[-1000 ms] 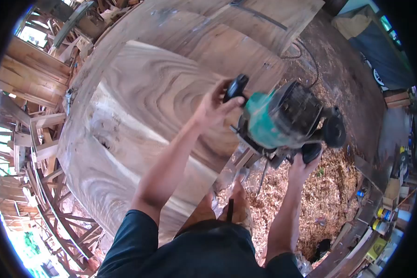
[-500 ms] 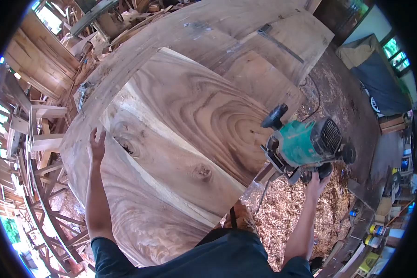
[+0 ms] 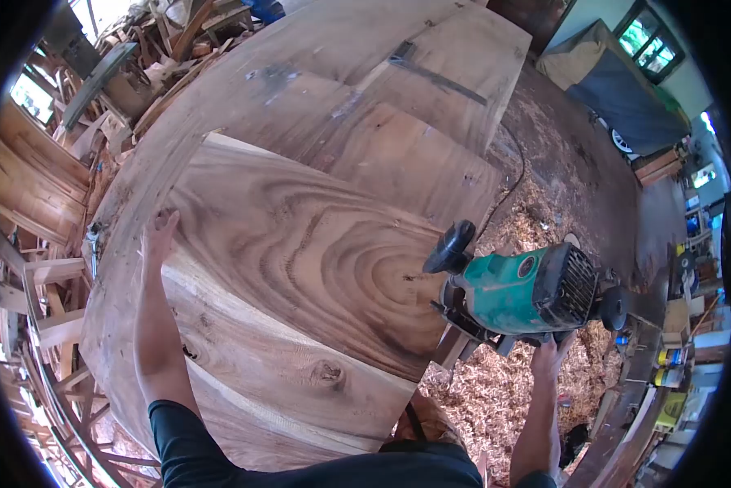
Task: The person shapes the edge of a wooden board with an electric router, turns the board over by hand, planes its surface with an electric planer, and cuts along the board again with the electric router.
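A wooden board with swirling dark grain and a pale strip lies across the large wooden tabletop. My left hand is at the board's left end, fingers curled onto its edge. Past the right end, a green and black router is held on its side, its base close to the board's end edge. One of its black knobs points up and left. My right hand grips the router from below; its fingers are partly hidden behind the tool.
Wood shavings cover the floor beneath the router. A power cord runs down past the tabletop's right side. Another flat board and a dark metal strip lie farther back. Bottles and cans line the far right.
My left hand has closed onto the board's left end. The board appears turned, and the view has shifted. The router remains in my right hand, now tipped further over at the board's right end.
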### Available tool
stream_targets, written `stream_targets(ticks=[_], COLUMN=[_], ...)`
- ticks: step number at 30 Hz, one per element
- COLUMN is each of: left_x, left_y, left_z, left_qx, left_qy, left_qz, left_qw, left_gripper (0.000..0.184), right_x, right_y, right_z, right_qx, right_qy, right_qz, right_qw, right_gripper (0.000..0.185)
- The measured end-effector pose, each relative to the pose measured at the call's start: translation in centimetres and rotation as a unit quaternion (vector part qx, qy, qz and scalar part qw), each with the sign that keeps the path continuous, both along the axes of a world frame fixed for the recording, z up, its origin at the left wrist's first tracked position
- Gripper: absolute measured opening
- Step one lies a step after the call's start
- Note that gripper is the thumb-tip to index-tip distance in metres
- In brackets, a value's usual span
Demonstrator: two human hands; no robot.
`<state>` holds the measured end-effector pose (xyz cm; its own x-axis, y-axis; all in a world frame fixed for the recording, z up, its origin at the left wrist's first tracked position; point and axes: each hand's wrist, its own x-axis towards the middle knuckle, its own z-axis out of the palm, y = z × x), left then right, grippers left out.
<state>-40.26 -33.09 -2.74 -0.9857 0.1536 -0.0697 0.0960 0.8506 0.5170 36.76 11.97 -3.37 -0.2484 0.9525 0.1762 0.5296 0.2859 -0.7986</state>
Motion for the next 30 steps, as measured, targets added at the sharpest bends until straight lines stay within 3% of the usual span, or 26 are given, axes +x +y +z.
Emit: stream_targets(ticks=[3, 4, 7, 9, 12, 14, 16, 19, 21, 22, 23, 25, 27, 28, 30], left_x=[-0.8, -0.5, 0.6, 0.9, -2.2, -0.4, 0.6, 3.2, 7.4, 7.5, 7.7, 20.8, 28.6, 31.5, 36.4], left_y=[-0.1, 0.1, 0.3, 0.8, -0.8, 1.0, 1.2, 3.4, 7.0, 8.0, 9.0, 16.9, 21.2, 22.8, 25.6], left_z=[-0.9, -0.9, 0.1, 0.9, -2.3, -1.4, -0.9, -0.2, 2.0, -1.5, -4.8, 2.6, 2.7, 2.4, 2.2], left_qx=[-0.01, 0.015, 0.051, 0.032, 0.019, 0.031, 0.028, -0.04, -0.152, 0.013, 0.176, 0.159, 0.169, 0.186, 0.246], left_qy=[0.011, 0.013, -0.001, -0.025, 0.005, 0.012, 0.012, 0.053, 0.146, 0.148, 0.14, -0.017, 0.027, 0.027, -0.015], left_qz=[0.021, 0.016, 0.011, 0.031, -0.003, -0.013, -0.008, 0.014, 0.025, -0.067, -0.157, -0.177, -0.328, -0.391, -0.45], left_qw=[1.0, 1.0, 0.999, 0.999, 1.0, 0.999, 1.0, 0.998, 0.977, 0.987, 0.962, 0.971, 0.929, 0.901, 0.858], left_gripper=[0.087, 0.089, 0.091, 0.092, 0.09, 0.091, 0.09, 0.086, 0.079, 0.072, 0.065, 0.058, 0.058, 0.065, 0.077], right_x=[-0.1, 0.3, 0.5, 0.3, 0.9, 2.6, 2.2, 6.8, 5.3, 5.1, 5.0, 5.0, 4.3, 3.8, 2.1], right_y=[-0.6, -1.0, -2.1, -2.2, -2.2, -1.0, -1.2, 0.1, -0.5, -0.4, -0.3, 0.1, 0.2, 0.1, -0.5], right_z=[-0.8, -0.2, 1.3, 1.7, 2.6, 1.3, 1.8, -0.1, 0.1, -0.3, -0.8, -1.8, -1.9, -0.7, -0.4], right_qx=[0.058, 0.147, 0.245, 0.254, 0.289, 0.072, -0.061, 0.069, 0.2, 0.207, 0.203, 0.195, 0.216, 0.264, 0.186], right_qy=[-0.004, -0.191, -0.393, -0.376, -0.39, -0.067, 0.24, -0.02, -0.181, -0.196, -0.196, -0.189, -0.236, -0.325, -0.198], right_qz=[-0.001, 0.019, 0.055, 0.051, 0.046, 0.001, -0.07, -0.049, 0.001, 0.003, -0.001, -0.012, -0.002, 0.024, -0.011], right_qw=[0.998, 0.97, 0.885, 0.89, 0.873, 0.995, 0.966, 0.996, 0.963, 0.958, 0.959, 0.962, 0.948, 0.908, 0.962], right_gripper=[0.062, 0.062, 0.057, 0.053, 0.046, 0.043, 0.043, 0.047, 0.046, 0.045, 0.044, 0.042, 0.041, 0.043, 0.049])
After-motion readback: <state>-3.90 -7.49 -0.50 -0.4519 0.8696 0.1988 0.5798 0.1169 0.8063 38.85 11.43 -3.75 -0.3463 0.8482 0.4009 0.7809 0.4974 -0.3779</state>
